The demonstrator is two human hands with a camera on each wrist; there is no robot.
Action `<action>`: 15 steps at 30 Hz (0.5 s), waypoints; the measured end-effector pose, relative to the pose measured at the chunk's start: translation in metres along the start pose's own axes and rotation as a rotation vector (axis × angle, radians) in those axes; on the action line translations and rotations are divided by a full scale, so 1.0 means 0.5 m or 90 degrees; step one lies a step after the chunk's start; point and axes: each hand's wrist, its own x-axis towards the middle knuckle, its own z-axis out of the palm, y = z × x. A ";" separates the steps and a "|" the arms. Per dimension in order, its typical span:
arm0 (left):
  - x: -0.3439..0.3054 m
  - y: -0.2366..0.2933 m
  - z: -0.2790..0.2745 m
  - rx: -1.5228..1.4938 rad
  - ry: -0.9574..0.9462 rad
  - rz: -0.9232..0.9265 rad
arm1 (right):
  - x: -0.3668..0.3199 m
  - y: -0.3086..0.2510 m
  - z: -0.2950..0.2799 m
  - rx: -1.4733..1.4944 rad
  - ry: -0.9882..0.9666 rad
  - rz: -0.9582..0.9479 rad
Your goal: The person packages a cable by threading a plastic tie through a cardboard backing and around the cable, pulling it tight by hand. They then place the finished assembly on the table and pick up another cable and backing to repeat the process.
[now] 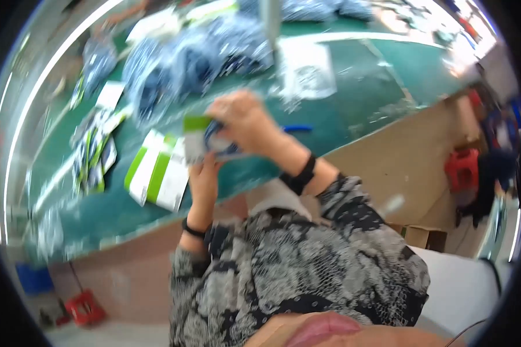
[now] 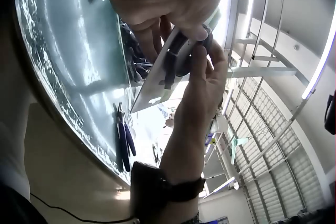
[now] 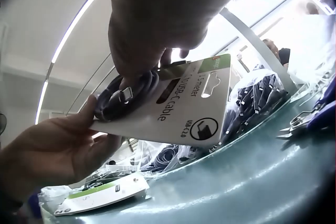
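The USB cable card (image 3: pixel 184 108) is gripped from below by the left hand (image 1: pixel 204 180) above the near edge of the table (image 1: pixel 353 104). This steadies it while the coiled cable (image 3: pixel 126 95) is pinched against it by the right hand (image 1: pixel 243 121).

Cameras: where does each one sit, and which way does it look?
Head: on the person's head, looking down at the green table; shows left hand, right hand, patterned sleeves.
Left wrist: on the left wrist, looking up past that hand to the ceiling; shows both hands.
Right wrist: on the right wrist, looking across the table; shows both hands.
Shared: all three see the cable card both hands hold.
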 end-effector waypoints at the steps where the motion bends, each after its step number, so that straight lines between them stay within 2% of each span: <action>1: 0.000 -0.002 0.007 -0.028 -0.012 0.004 | -0.002 0.005 0.008 0.009 -0.024 0.014; 4: 0.015 -0.046 -0.041 -0.043 -0.026 -0.040 | -0.018 0.010 0.032 -0.053 -0.024 -0.005; 11: 0.020 -0.019 0.022 -0.257 -0.107 -0.027 | -0.020 0.002 0.052 -0.162 0.034 -0.031; 15: 0.051 -0.057 -0.008 -0.333 -0.144 -0.042 | -0.038 0.015 0.092 -0.149 0.001 -0.052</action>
